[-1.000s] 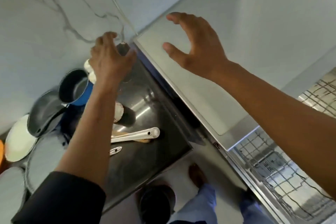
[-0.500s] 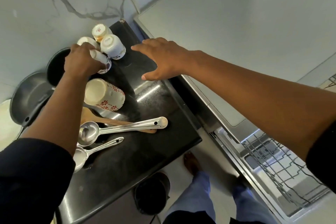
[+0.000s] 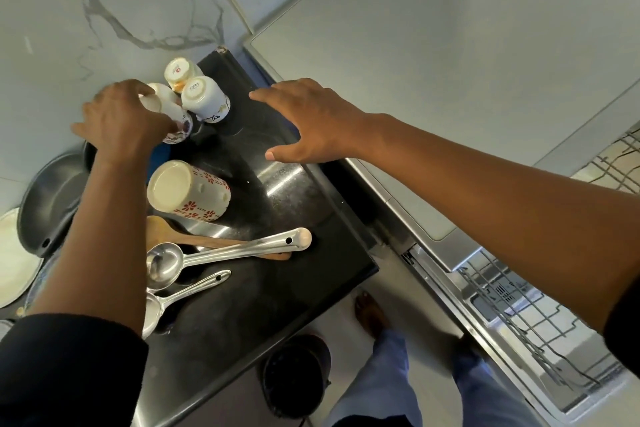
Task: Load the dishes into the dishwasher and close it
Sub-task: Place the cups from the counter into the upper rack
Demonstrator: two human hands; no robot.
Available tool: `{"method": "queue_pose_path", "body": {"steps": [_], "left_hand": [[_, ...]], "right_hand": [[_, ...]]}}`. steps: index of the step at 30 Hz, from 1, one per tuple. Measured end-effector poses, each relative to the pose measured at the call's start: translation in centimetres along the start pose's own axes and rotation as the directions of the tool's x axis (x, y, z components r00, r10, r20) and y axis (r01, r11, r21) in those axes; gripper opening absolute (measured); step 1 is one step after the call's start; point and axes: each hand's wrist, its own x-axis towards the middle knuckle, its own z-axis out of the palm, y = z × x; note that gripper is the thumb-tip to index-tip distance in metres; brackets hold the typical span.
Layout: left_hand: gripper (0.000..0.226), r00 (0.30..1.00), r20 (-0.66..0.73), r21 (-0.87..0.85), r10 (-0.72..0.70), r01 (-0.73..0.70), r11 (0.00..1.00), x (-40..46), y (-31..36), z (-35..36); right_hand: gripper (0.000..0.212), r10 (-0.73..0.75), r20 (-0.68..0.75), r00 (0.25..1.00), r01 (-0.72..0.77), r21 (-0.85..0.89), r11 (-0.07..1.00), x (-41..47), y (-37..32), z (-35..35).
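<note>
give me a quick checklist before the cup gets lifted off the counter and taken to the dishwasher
1. Left hand grips a small cup: ok, fingers curl round it.
2. Right hand free to help: ok, open above the black counter.
3. Neighbouring upturned cup clear of the gripped one: not ok, they sit very close.
4. Dishwasher rack pulled out and has room: ok, the visible wires are bare.
5. Cup's path over the red-flowered mug and ladle: cannot tell.
</note>
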Motion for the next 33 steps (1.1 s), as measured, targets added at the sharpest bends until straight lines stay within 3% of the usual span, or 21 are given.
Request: {"method": "queue_pose_path", "body": {"steps": [4, 9, 13, 18, 22, 29, 31, 33], "left_hand": [[0.072, 0.999, 0.002, -0.230, 0.050, -0.048, 0.972, -0.9, 1.7, -2.9], [0.075, 0.960, 0.019, -0.488, 0.278, -0.234, 0.841, -5.5, 8.5, -6.5], [0.062, 0.893, 0.091, -0.645, 0.442, -0.285, 0.709, -10.3, 15.2, -6.2], [0.075, 0.793, 0.208, -0.732, 0.573, -0.262, 0.629, -15.8, 22.4, -3.7], [0.069, 0.731, 0.214, -0.752, 0.649, -0.301, 0.586, -21.0, 28.3, -0.9], [0.064, 0.605, 0.233, -0.841, 0.761, -0.268, 0.470, -31.9, 36.3, 6.4], [0.057, 0.594, 0.238, -0.837, 0.769, -0.276, 0.472, -34.8, 37.0, 9.2], [0.047, 0.615, 0.159, -0.779, 0.773, -0.403, 0.481, -37.1, 37.2, 12.2]], "right_hand": [[0.094, 0.009, -0.092, 0.996, -0.003, 0.068, 0.998, -1.3, 0.2, -0.5], [0.099, -0.007, -0.342, 0.940, 0.054, 0.128, 0.990, -4.0, 0.8, -2.5], [0.100, 0.023, -0.550, 0.835, 0.074, 0.154, 0.985, -8.0, 2.2, -3.7], [0.082, 0.155, -0.717, 0.680, -0.047, 0.169, 0.985, -14.9, 5.9, -3.9], [0.070, 0.248, -0.772, 0.585, -0.189, 0.167, 0.968, -21.8, 9.7, -3.9], [0.065, 0.520, -0.738, 0.430, -0.368, 0.383, 0.847, -35.5, 15.1, -0.7], [0.066, 0.587, -0.696, 0.414, -0.432, 0.417, 0.800, -38.2, 16.6, 1.7], [0.068, 0.664, -0.612, 0.430, -0.473, 0.474, 0.743, -40.3, 18.1, 4.9]]}}
